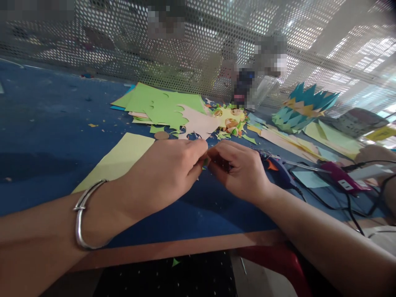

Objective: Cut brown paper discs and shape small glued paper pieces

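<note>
My left hand (168, 173), with a silver bangle at the wrist, is closed in a pinch above the blue table. Fingertip to fingertip with it, my right hand (239, 169) is also closed. A small piece of paper (206, 161), greenish where it shows, sits between the fingertips; fingers hide most of it. Beyond them lies a pale pink paper sheet (199, 121) with scalloped cut edges, beside a brown round disc (161, 135). A yellow paper sheet (119, 159) lies partly under my left hand. Right of my right hand is a dark blue glue gun (283, 175).
Green cut sheets (167, 105) are stacked at the back. Curled paper pieces (232, 119) and a teal zigzag paper crown (305, 108) stand right of them. A purple power strip (343, 177) with black cables lies at right, near another person's hand (374, 159). A perforated metal screen (123, 45) borders the table.
</note>
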Demonstrator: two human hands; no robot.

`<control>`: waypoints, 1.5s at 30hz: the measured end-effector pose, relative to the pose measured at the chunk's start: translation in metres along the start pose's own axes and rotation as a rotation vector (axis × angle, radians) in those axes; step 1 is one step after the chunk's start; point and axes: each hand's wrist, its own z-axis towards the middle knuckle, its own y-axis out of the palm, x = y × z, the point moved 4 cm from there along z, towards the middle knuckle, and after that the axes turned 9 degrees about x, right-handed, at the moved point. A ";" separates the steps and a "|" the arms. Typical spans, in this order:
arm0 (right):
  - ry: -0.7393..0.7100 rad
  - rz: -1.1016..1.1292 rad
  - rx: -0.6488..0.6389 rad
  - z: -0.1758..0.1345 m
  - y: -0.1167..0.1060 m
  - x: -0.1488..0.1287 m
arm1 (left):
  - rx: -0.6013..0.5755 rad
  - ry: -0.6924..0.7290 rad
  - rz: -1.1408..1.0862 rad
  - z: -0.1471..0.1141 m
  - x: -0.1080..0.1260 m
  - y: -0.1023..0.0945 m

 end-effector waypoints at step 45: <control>0.598 -0.601 -0.205 -0.074 -0.125 0.091 | -0.068 -0.518 -0.946 0.003 -0.049 0.019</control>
